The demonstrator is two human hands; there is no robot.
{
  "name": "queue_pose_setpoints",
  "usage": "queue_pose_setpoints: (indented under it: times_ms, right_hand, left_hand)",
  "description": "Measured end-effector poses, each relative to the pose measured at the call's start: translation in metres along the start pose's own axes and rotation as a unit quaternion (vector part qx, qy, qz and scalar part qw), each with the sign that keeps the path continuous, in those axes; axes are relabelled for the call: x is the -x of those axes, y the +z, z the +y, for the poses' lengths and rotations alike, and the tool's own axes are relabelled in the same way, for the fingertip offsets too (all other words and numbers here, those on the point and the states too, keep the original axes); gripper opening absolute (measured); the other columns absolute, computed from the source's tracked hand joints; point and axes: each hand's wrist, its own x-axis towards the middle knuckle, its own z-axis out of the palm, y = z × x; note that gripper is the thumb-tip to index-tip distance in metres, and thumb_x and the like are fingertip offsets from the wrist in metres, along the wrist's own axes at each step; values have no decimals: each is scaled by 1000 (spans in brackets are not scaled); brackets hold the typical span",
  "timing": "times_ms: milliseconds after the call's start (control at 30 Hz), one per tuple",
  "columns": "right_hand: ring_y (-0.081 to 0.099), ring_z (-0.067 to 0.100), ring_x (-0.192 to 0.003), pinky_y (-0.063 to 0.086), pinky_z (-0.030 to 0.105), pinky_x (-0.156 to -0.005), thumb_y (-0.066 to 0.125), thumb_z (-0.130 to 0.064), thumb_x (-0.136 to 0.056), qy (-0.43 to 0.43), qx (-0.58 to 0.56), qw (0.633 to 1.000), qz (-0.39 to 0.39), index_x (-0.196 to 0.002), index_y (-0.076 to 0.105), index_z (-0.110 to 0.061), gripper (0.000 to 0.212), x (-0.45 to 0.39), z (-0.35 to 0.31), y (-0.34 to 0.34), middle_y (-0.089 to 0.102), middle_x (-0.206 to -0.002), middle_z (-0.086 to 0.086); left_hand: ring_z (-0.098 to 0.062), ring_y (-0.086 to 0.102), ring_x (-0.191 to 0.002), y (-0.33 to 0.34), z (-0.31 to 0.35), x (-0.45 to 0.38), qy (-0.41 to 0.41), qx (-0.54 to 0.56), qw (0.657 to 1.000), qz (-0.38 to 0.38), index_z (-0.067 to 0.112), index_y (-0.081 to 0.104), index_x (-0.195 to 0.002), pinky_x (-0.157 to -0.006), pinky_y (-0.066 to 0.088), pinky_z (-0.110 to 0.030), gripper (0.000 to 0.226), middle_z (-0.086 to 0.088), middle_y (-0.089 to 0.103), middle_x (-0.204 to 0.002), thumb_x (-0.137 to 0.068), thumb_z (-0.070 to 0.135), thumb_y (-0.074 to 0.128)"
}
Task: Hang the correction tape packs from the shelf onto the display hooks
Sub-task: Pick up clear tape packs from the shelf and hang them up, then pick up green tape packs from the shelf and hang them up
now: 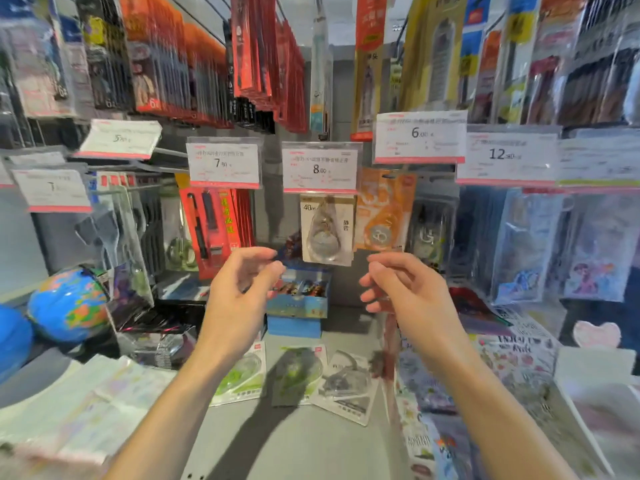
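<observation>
Three correction tape packs lie flat on the grey shelf [311, 441]: two green ones [242, 375] [299, 374] and a grey-white one [346, 384]. A clear 40 m pack [327, 230] hangs on the hook under the 8.00 price tag [320, 168], with an orange pack [384, 213] on the hook to its right. My left hand [242, 282] and my right hand [398, 285] are raised just below these hanging packs, one on each side. The fingers of both are loosely curled and I see nothing held in them.
Red pen packs [214, 226] hang to the left and blue sleeves [526, 244] to the right. A blue box of small items [298, 299] stands at the back of the shelf. A globe [69, 299] sits at left, and sticker sheets [512, 362] lie at right.
</observation>
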Motion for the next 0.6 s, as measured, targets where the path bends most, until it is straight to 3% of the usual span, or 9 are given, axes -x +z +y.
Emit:
queue_pose_setpoints:
  times_ms: [133,267,500,600]
  right_hand:
    - [71,14,-68,59,24,-63,65,-19,-101,14,-19,1000,2,-103,73,-21,8,31,8,12,78,-82,3]
    - [71,13,-67,57,22,-60,65,-17,-101,39,-24,999,16,-104,74,-18,9,58,22,25,77,-81,5]
    - [70,11,-62,56,19,-55,63,-10,-100,76,-13,994,71,-103,72,-13,10,79,59,61,78,-77,4]
    - [70,13,-63,57,20,-57,66,-14,-99,91,0,990,111,-96,76,-20,11,80,73,83,79,-81,8]
  left_hand:
    - [-14,73,-83,-20,-4,34,-10,18,1000,16,33,71,-97,-68,57,-24,17,-1,78,-94,-96,17,70]
    - [-19,72,-83,-42,-19,54,-39,49,998,28,35,72,-94,-76,57,-34,9,-2,78,-93,-86,30,72]
    - [-14,76,-79,-89,-57,54,-86,101,991,27,29,73,-96,-66,57,-19,14,1,78,-92,-83,34,71]
    - [-16,74,-76,-114,-74,39,-110,119,987,5,24,72,-99,-63,56,-18,7,-4,78,-91,-92,24,71]
